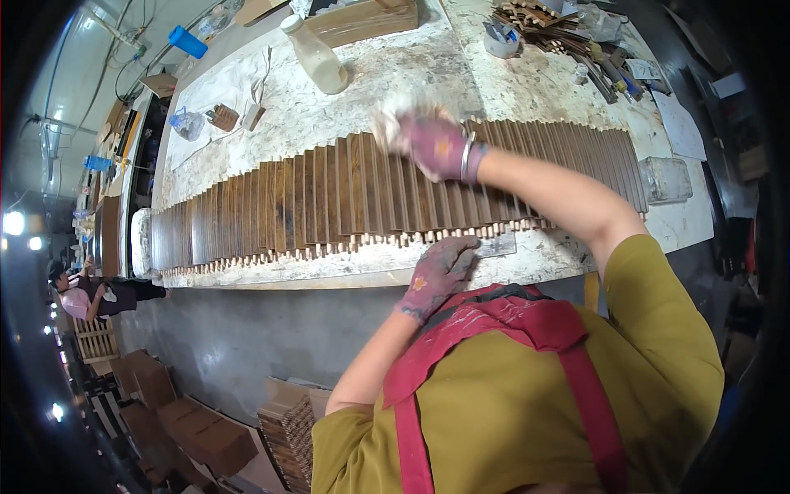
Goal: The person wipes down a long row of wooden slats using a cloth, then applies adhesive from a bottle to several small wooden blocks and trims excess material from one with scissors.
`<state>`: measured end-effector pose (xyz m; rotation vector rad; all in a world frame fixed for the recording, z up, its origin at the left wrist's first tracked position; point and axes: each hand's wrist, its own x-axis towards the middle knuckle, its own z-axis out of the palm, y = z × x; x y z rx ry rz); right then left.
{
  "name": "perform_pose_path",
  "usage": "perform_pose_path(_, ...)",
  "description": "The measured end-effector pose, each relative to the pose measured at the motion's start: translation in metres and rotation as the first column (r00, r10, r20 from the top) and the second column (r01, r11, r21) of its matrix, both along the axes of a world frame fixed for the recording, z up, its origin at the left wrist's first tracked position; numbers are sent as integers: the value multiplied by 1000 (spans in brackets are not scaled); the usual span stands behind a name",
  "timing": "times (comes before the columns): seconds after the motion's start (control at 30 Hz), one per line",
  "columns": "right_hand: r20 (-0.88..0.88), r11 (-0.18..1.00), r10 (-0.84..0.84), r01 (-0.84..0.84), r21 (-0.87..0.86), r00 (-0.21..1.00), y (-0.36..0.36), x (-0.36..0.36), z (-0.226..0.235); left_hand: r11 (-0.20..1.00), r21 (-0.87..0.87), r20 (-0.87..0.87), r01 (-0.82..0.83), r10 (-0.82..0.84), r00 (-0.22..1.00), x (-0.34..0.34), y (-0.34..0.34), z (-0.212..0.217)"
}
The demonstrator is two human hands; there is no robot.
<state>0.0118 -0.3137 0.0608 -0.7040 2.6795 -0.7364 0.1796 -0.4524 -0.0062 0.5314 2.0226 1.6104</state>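
A long row of dark brown wooden slats [284, 206] lies tightly overlapped across the table, with pale round pegs [362, 241] sticking out along its near side. My right hand [440, 148], in a purplish patterned glove, is over the far middle of the row and closed on a whitish cloth [393, 128]. Motion blurs the cloth and the fingertips. My left hand [436, 276], gloved the same way, rests at the table's near edge beside the pegs. Its fingers lie stretched out, holding nothing that shows.
On the stained table [395, 78] stand a cloudy bottle [317, 58], a cardboard box [362, 23] and a small tub [501, 39]. Loose wooden strips [543, 33] pile up far right. A wrapped block [668, 179] sits by the row's right end. Another person [86, 296] is far left.
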Motion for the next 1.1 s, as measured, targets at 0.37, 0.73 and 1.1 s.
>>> perform_pose_path(0.37, 74, 968, -164, 175, -181, 984, -34, -28, 24, 984, -62, 119, -167, 173, 978, -11, -77, 43)
perform_pose_path(0.73, 67, 928, -174, 186, -323, 983, -72, -24, 47, 980, -143, 92, -136, 150, 984, -10, -101, 32)
perform_pose_path(1.1, 560, 830, 90, 249, -499, 824, -101, 9, 66, 962, -151, 27, -226, 232, 972, -19, -125, 30)
